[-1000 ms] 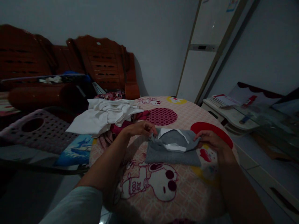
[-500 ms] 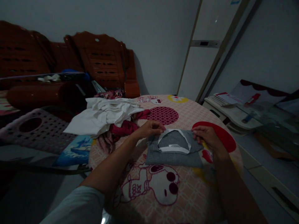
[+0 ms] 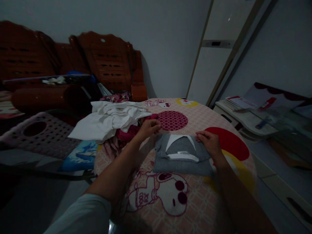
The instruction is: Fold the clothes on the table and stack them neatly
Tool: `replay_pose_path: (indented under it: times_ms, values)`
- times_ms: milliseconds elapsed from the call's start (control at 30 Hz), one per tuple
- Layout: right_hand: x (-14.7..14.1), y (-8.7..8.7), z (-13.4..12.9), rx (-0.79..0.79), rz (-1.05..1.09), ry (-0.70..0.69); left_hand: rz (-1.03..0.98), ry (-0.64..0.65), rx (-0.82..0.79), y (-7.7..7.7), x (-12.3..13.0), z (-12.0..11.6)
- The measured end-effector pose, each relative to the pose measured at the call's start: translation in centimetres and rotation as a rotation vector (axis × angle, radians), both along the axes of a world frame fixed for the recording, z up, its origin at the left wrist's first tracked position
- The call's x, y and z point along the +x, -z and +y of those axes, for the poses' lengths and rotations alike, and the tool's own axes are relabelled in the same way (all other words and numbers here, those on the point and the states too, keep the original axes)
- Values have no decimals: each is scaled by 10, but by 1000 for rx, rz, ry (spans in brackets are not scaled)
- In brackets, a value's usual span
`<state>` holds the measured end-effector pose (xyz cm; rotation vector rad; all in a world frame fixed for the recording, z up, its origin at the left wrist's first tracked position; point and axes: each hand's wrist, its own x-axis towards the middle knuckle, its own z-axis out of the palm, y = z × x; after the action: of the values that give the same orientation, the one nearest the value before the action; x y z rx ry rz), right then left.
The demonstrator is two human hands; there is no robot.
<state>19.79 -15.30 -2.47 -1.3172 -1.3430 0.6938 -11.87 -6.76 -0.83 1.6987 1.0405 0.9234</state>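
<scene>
Just right of centre in the frame, it's the folded grey shirt (image 3: 181, 167) lying flat on the bench (image 3: 202, 211), white neckband (image 3: 182, 157) uppermost! Left hand (image 3: 149, 128) hovers by its upper-left corner, loosely curled, holding nothing; right hand (image 3: 210, 141) has fingertips at the upper-right edge, whether pinching I cannot tell. Left of centre, rumpled white cloth (image 3: 112, 120) sits heaped.
</scene>
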Motion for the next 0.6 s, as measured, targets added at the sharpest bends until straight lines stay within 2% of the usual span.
replay_pose_path:
  times_ms: [67, 133, 200, 300, 400, 500, 600]
  values:
    - [-7, 1, 0, 87, -124, -25, 152, -56, 3, 7, -8, 6]
    - [-17, 1, -3, 161, -256, -103, 295, -24, -25, 15, -11, 10]
    - [-29, 0, -6, 233, -371, -198, 354, 6, -48, 22, -10, 11]
    - [-48, -1, -13, 344, -507, -334, 314, 44, -110, 29, -3, 11]
    - [-63, 0, -16, 426, -596, -440, 187, 70, -230, 29, 1, 10]
    - [-71, -1, -14, 446, -677, -478, 83, 61, -313, 26, 1, 9]
    - [-71, -4, -6, 420, -786, -492, 34, 58, -318, 23, 1, 8]
